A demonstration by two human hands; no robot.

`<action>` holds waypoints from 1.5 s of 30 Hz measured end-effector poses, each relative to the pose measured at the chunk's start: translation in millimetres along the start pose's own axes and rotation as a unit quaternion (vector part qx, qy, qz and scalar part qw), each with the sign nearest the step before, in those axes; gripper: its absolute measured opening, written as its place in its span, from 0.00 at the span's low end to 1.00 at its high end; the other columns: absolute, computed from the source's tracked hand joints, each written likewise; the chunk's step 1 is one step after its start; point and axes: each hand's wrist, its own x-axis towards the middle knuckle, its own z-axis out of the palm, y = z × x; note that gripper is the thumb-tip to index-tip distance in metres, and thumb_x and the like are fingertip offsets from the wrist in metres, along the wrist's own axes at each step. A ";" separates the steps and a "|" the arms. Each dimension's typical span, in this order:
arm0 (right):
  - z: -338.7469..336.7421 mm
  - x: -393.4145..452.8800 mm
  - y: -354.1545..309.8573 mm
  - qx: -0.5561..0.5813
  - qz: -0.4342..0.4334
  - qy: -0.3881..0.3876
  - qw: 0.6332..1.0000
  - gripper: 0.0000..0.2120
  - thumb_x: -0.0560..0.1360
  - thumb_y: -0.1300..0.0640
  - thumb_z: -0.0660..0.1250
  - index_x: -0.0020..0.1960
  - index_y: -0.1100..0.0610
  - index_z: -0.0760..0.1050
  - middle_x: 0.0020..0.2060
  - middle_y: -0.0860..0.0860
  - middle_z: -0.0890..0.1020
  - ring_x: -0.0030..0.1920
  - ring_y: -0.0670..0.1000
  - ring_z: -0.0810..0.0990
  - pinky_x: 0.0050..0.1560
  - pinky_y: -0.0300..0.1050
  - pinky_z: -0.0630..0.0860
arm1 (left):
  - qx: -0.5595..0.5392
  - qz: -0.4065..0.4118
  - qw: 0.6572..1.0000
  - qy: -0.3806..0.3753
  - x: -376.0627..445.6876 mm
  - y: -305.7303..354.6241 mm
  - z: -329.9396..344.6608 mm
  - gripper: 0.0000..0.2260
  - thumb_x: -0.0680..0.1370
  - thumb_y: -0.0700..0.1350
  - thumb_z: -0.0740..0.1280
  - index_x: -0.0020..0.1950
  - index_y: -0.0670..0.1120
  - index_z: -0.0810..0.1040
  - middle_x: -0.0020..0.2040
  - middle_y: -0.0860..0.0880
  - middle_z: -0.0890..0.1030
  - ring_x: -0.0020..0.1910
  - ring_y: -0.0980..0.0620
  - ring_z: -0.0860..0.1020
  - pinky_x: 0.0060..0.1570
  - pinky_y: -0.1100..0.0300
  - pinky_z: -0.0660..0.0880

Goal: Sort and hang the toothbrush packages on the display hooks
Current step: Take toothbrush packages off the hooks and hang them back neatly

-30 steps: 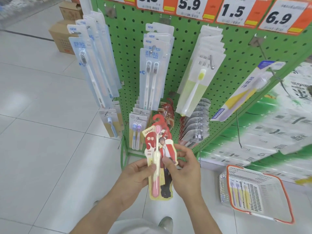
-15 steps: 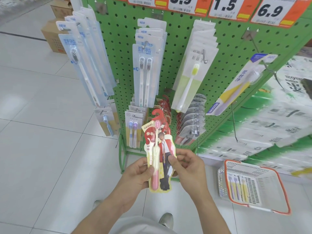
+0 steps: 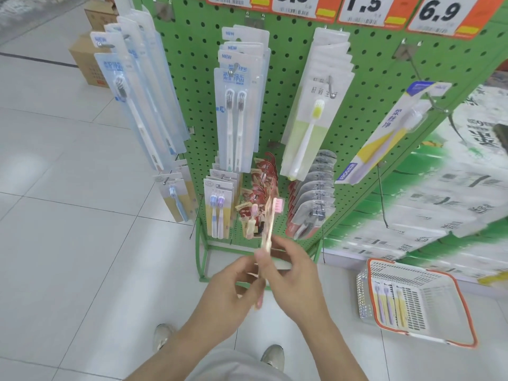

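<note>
Two hands were raised in front of the green pegboard rack [image 3: 365, 86], and one toothbrush package [image 3: 268, 229] was held between them, turned edge-on to the camera so that its printed face could not be read. The package was pinched by the right hand [image 3: 295, 279], thumb against the near edge and fingers curled behind the card. The left hand [image 3: 233, 291] was curled round the package's lower end, although motion blur hid the exact contact. The pink brush head stood above both hands, level with the lowest row of hooks. Two shoes were seen below the forearms on the white tiled floor [image 3: 68, 243]. To the right, on the floor, a white basket with an orange rim [image 3: 464, 306] was set, with a few purple and yellow toothbrush packs lying inside. Just behind the held package, a bunch of red packages [image 3: 261, 182] was hung on a low hook. Higher up, twin-brush packs [image 3: 236, 105] and yellow-green packs [image 3: 310, 125] were hung beneath orange price tags [image 3: 442, 12].
</note>
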 end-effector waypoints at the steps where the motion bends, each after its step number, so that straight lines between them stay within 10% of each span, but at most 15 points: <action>1: 1.3 -1.0 0.1 -0.006 0.009 -0.008 1.000 0.17 0.73 0.36 0.70 0.57 0.43 0.78 0.49 0.41 0.84 0.52 0.39 0.82 0.46 0.40 0.81 | 0.029 0.017 0.999 -0.008 -2.7 0.1 1.5 0.15 0.80 0.42 0.69 0.58 0.63 0.79 0.51 0.55 0.84 0.52 0.54 0.82 0.53 0.57 0.79; 8: -10.6 1.9 0.6 0.125 0.057 -0.015 0.990 0.04 0.80 0.56 0.69 0.51 0.52 0.83 0.43 0.51 0.87 0.43 0.54 0.85 0.47 0.55 0.80 | 0.086 0.025 0.985 0.151 1.9 -0.5 -5.4 0.16 0.77 0.45 0.73 0.63 0.57 0.76 0.58 0.63 0.78 0.59 0.61 0.76 0.56 0.62 0.76; 12: -16.4 -2.1 -3.7 0.232 0.125 -0.113 0.958 0.10 0.77 0.56 0.72 0.57 0.58 0.83 0.50 0.58 0.87 0.52 0.62 0.85 0.52 0.57 0.82 | -0.085 -0.084 0.990 0.069 10.7 10.5 -20.8 0.19 0.75 0.48 0.73 0.65 0.49 0.76 0.54 0.55 0.86 0.52 0.56 0.84 0.48 0.60 0.80; 17: -26.9 -0.1 -3.6 0.010 0.096 -0.104 0.990 0.02 0.74 0.52 0.76 0.45 0.49 0.83 0.38 0.51 0.87 0.37 0.49 0.85 0.38 0.44 0.77 | -0.094 -0.098 0.990 0.034 3.3 10.9 -14.0 0.08 0.80 0.38 0.68 0.59 0.45 0.80 0.48 0.49 0.88 0.45 0.47 0.87 0.41 0.49 0.84; 29: -44.5 24.6 -3.8 -0.006 0.068 0.053 0.996 0.16 0.70 0.55 0.80 0.54 0.54 0.80 0.34 0.51 0.84 0.33 0.53 0.84 0.38 0.55 0.84 | -0.118 -0.125 0.984 -0.042 4.1 12.6 -15.3 0.09 0.81 0.39 0.67 0.61 0.44 0.79 0.51 0.47 0.87 0.48 0.43 0.86 0.46 0.44 0.83; 40: -24.6 15.8 -4.6 -0.033 0.080 -0.096 0.992 0.46 0.62 0.57 0.85 0.71 0.39 0.65 0.45 0.50 0.79 0.36 0.42 0.79 0.33 0.48 0.82 | -0.177 -0.153 0.972 0.012 5.2 1.0 -26.3 0.10 0.80 0.38 0.68 0.61 0.42 0.80 0.53 0.43 0.86 0.50 0.40 0.85 0.48 0.41 0.82; 45: -23.0 9.1 0.3 -0.007 0.109 -0.155 0.982 0.35 0.64 0.59 0.84 0.64 0.44 0.72 0.42 0.53 0.81 0.36 0.49 0.83 0.33 0.49 0.82 | -0.221 -0.153 0.961 0.067 5.1 -0.9 -28.1 0.10 0.80 0.38 0.67 0.60 0.42 0.80 0.54 0.43 0.86 0.49 0.40 0.86 0.43 0.46 0.84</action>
